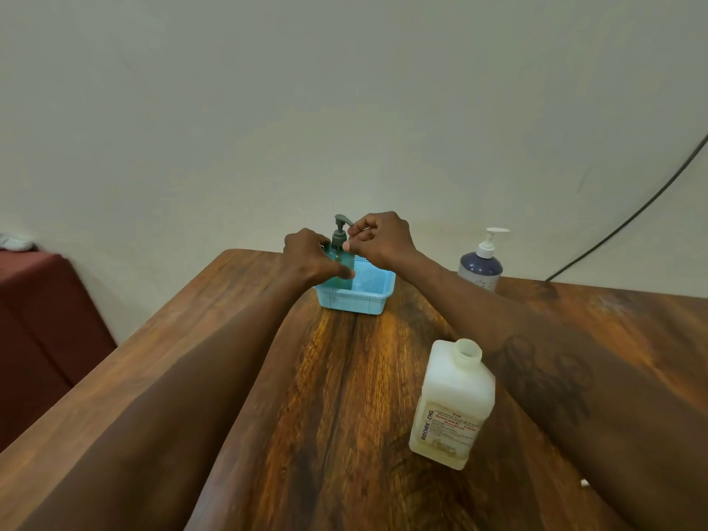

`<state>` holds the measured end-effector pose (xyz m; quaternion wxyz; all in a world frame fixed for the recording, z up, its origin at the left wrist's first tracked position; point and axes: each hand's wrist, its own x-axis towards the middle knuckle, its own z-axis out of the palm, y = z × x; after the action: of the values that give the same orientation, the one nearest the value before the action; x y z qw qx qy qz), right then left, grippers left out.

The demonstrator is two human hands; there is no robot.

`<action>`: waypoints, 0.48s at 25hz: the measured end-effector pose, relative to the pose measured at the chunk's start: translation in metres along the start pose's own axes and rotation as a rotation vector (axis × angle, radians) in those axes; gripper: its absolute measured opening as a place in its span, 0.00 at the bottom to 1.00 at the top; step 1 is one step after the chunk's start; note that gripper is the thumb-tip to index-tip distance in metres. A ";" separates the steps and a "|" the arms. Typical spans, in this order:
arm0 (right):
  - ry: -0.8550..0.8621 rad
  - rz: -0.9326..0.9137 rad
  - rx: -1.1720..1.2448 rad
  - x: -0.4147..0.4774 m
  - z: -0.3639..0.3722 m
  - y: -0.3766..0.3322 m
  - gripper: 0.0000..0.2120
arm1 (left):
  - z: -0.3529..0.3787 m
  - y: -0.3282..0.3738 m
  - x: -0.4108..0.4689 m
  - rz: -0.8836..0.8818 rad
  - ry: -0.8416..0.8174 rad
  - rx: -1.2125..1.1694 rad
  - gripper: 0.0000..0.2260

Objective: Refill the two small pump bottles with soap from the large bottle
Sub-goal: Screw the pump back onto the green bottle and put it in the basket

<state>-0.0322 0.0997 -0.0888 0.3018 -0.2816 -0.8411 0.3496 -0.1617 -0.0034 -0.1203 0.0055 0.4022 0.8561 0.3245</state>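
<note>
A small teal pump bottle [342, 267] with a grey pump head stands in a light blue basket [360, 300] at the table's far edge. My left hand [312, 258] grips the bottle's body. My right hand [379, 237] pinches the grey pump head at its nozzle and collar. A second pump bottle [481, 264], dark blue with a white pump, stands to the right of the basket, untouched. The large white soap bottle [452, 400] stands upright and uncapped on the table, near me and between my forearms.
The wooden table [333, 396] ends just behind the basket, close to a pale wall. A black cable [628, 220] runs down the wall at the right. A dark red cabinet [42, 320] stands left of the table.
</note>
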 end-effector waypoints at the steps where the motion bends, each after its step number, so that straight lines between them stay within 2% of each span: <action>1: -0.006 0.005 -0.001 -0.001 0.000 0.002 0.13 | 0.002 0.000 0.000 -0.003 -0.015 0.016 0.30; 8: -0.011 0.032 -0.029 -0.007 -0.008 0.004 0.11 | 0.004 0.003 -0.008 -0.038 -0.081 0.060 0.36; 12: 0.002 0.031 -0.028 -0.019 -0.020 0.001 0.12 | -0.007 0.011 -0.015 -0.064 -0.027 0.021 0.50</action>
<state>-0.0055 0.0958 -0.0835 0.2932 -0.2991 -0.8412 0.3420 -0.1463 -0.0125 -0.1122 0.0231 0.3788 0.8718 0.3096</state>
